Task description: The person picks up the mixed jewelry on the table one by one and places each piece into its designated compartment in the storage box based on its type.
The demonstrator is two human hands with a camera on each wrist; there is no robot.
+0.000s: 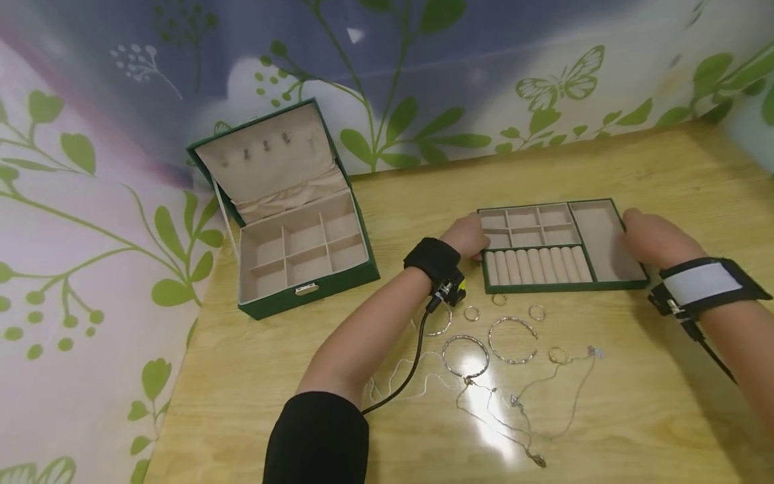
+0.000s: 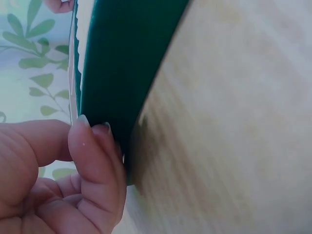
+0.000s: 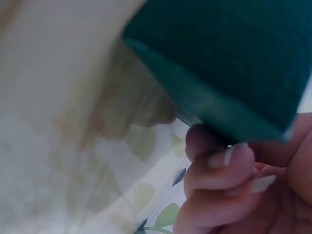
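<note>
A green jewelry tray (image 1: 544, 290) with beige compartments and a row of ring rolls lies at the right of the table in the head view. My left hand (image 1: 467, 236) grips its left end, the curled fingers (image 2: 97, 165) against the green side (image 2: 122, 58) in the left wrist view. At the tray's right end my right hand (image 1: 656, 238) holds the edge. The right wrist view shows fingers (image 3: 219, 170) curled at the green corner (image 3: 219, 63), with a gap between the tray's underside and the table there.
An open green jewelry box (image 1: 314, 286) with six compartments stands at the left, its lid (image 1: 266, 154) leaning back. In front of the tray lie several rings (image 1: 471, 313), bangles (image 1: 465, 356) and thin necklaces (image 1: 526, 430). A patterned wall covering (image 1: 423, 87) rises behind the table (image 1: 411, 188).
</note>
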